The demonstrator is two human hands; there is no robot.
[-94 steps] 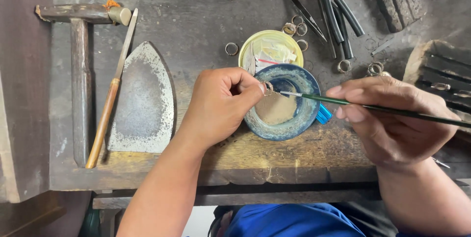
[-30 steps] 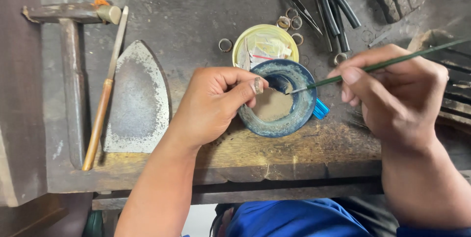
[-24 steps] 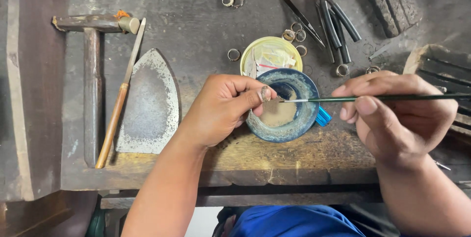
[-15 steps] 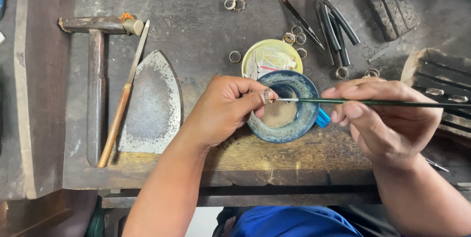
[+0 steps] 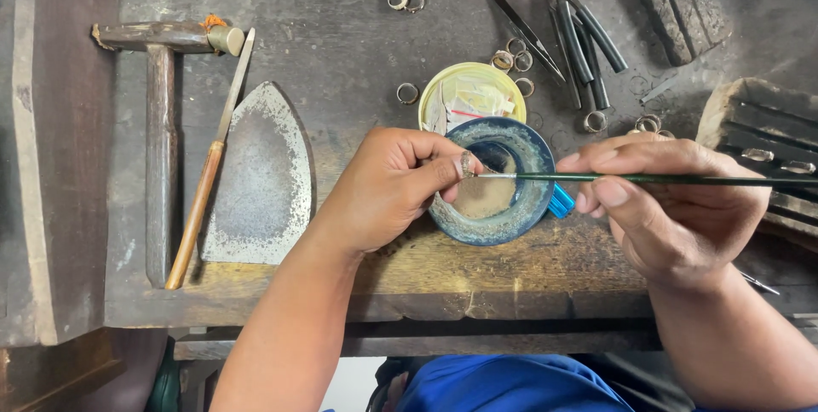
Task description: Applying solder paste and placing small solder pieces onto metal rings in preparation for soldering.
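Left hand (image 5: 388, 186) pinches a ring (image 5: 467, 164) over the blue dish (image 5: 492, 182). Right hand (image 5: 673, 207) fingers clamp a brush (image 5: 648, 178), tip touching the ring (coating step, likely). Next calls for a steady tip and turning the ring.

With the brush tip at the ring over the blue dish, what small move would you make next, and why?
Probably a short stroke along the ring: the brush tip already meets it, the left hand pinches it above the blue dish, and the right hand holds the brush level.
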